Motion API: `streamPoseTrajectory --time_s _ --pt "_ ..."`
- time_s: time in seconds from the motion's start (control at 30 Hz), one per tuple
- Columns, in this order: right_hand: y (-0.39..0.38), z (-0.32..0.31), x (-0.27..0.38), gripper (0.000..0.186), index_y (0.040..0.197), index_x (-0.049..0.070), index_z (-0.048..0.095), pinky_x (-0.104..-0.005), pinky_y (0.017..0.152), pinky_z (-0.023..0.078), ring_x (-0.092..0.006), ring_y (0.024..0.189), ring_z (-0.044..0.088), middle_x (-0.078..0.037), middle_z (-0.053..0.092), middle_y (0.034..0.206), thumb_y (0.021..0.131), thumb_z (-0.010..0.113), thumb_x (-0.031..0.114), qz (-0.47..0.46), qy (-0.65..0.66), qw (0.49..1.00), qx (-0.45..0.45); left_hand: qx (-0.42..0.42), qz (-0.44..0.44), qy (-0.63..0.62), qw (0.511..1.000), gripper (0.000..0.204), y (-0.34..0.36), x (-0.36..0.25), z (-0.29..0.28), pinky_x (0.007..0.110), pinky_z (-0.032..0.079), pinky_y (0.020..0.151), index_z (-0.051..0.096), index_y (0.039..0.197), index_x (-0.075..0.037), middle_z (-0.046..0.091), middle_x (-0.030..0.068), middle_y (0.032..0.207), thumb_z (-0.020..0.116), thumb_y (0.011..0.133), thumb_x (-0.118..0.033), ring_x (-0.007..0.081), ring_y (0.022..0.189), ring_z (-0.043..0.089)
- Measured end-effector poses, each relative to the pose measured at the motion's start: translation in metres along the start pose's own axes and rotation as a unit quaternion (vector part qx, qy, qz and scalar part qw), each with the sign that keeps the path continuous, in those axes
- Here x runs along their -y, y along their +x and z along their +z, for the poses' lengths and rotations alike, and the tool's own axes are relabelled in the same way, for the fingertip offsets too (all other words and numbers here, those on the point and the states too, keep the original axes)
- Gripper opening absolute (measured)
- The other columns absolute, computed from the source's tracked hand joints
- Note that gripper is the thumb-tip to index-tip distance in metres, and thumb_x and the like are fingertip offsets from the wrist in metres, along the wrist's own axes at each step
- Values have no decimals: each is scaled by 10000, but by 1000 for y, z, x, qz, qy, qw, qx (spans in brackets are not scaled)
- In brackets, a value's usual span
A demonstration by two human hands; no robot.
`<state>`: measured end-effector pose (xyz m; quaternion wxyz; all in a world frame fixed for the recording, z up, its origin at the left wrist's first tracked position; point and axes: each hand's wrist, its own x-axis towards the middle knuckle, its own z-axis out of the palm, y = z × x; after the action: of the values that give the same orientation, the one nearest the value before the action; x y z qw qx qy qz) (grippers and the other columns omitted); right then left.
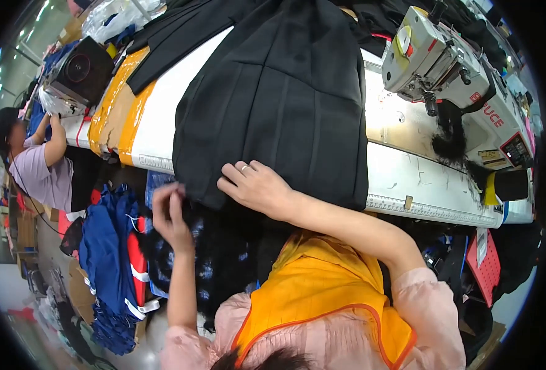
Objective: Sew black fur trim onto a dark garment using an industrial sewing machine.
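At the far left of the frame, another person (46,169) in a pale purple top stands near a black box (83,71). Blue clothes (107,243) hang in a bunch lower down. Above them, yellow tape (132,135) sits on the edge of the worktop (402,176), maybe to make it smooth so cloth won't snag.

Next comes the left hand (173,219), left of the middle. It is blurry, with its fingers bent up by the lower left corner of the big black cloth (273,117). I can't tell if its grip is pinching the cloth or just close to it.

The black cloth fills the top middle, spread over the worktop with its seams showing, I think so it lies flat and is easy to see. The right hand (257,188) rests palm down on its lower part. Its fingers are a bit apart and its grip is not closed on anything. The cloth is right under it, and the hand looks like it keeps the cloth from sliding.

At the upper right, a white sewing machine (430,65) stands beside the cloth, with black fluff (450,147) under it. A ruler strip (452,214) runs along the front edge, likely for measuring.
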<state>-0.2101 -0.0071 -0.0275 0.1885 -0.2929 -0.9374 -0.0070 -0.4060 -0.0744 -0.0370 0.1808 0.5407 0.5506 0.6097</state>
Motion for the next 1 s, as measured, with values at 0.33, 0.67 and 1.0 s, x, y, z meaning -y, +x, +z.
streamPoseTrajectory --time_s 0.33,0.67,1.0 --pt "-10 -44 -1 451 1027 39 514 -354 767 490 -273 913 563 -105 490 998 710 724 282 -57 283 954 -75 92 -344 -123 926 459 -35 -28 45 285 405 879 485 1191 42 544 105 1136 384 981 -355 168 1057 512" --pt "-13 -54 20 202 903 61 480 -324 592 492 -243 741 601 -65 548 783 821 602 200 38 175 983 52 295 -181 21 938 774 -44 -27 34 324 391 923 456 1211 53 533 155 1146 217 915 -621 254 1064 518" --pt "4 -51 -2 155 968 45 457 -375 628 482 -312 733 611 -127 584 772 857 541 112 63 406 908 79 8 -211 -87 973 411 -59 -31 70 208 419 618 551 1072 57 602 39 885 475 960 -331 78 753 533"
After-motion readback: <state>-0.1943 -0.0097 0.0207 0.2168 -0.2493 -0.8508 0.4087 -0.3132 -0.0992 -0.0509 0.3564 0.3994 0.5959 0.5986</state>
